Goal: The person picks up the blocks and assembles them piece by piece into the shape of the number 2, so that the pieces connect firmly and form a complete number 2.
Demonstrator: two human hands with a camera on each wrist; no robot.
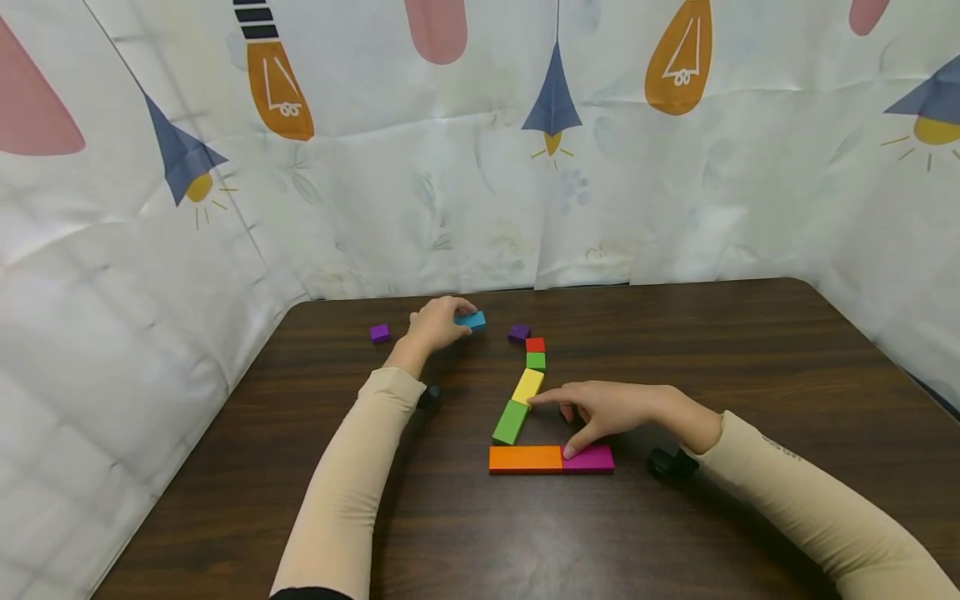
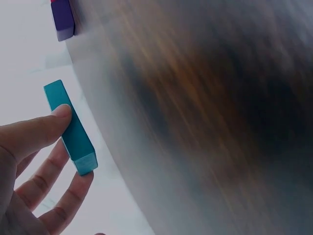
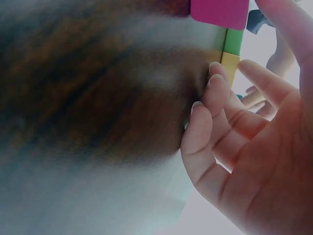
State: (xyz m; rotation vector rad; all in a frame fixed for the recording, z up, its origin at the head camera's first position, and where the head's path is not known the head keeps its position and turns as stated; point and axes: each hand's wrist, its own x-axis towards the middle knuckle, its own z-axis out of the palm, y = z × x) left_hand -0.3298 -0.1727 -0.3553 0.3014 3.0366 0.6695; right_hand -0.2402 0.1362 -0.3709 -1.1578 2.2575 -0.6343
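Toward the far side of the table my left hand (image 1: 437, 323) pinches a blue block (image 2: 79, 136) between thumb and fingers. A dark purple block (image 1: 519, 332) lies to its right, a brighter purple block (image 1: 380, 333) to its left. My right hand (image 1: 609, 406) spans the blocks at the middle: its index fingertip is at the yellow block (image 1: 527, 387), its thumb on the magenta block (image 1: 594, 459). The other fingers bend loosely down to the tabletop. An orange block (image 1: 525, 459) lies end to end with the magenta one. A green block (image 1: 511, 422) adjoins the yellow one.
Beyond the yellow block, a small green block (image 1: 536, 361) and a red block (image 1: 535, 344) continue the line toward the dark purple one. The dark wooden table (image 1: 750, 350) ends at a patterned white curtain (image 1: 480, 192) at the back and sides.
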